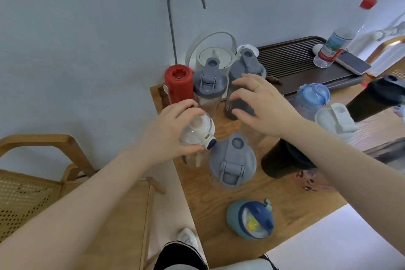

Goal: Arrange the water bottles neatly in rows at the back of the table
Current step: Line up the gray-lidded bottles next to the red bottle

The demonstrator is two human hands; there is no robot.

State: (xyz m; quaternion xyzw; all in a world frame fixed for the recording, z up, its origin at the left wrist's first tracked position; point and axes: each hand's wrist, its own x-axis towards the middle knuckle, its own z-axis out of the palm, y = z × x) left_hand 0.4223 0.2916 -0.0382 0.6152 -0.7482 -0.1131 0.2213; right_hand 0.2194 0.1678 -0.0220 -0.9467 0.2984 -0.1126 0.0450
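Note:
My left hand [168, 129] grips a clear bottle with a white lid [198, 130] near the table's left edge. My right hand [260, 103] is wrapped around a dark grey bottle [237, 76] in the back row. To that bottle's left stand a red bottle [178, 83] and a clear bottle with a grey lid [209, 85]. Nearer me are a grey-lidded clear bottle [232, 160], a black bottle [282, 160] under my right forearm, and a teal bottle [251, 218]. At the right are a blue bottle [311, 96], a white-lidded bottle [335, 120] and a black bottle [372, 98].
Behind the back row stand a white kettle [213, 55] and a curved grey spout [173, 17] by the wall. A dark slatted tray [291, 61] holds a plastic bottle [335, 44] and a phone [352, 62]. A wooden chair [39, 166] stands left of the wooden table [219, 199].

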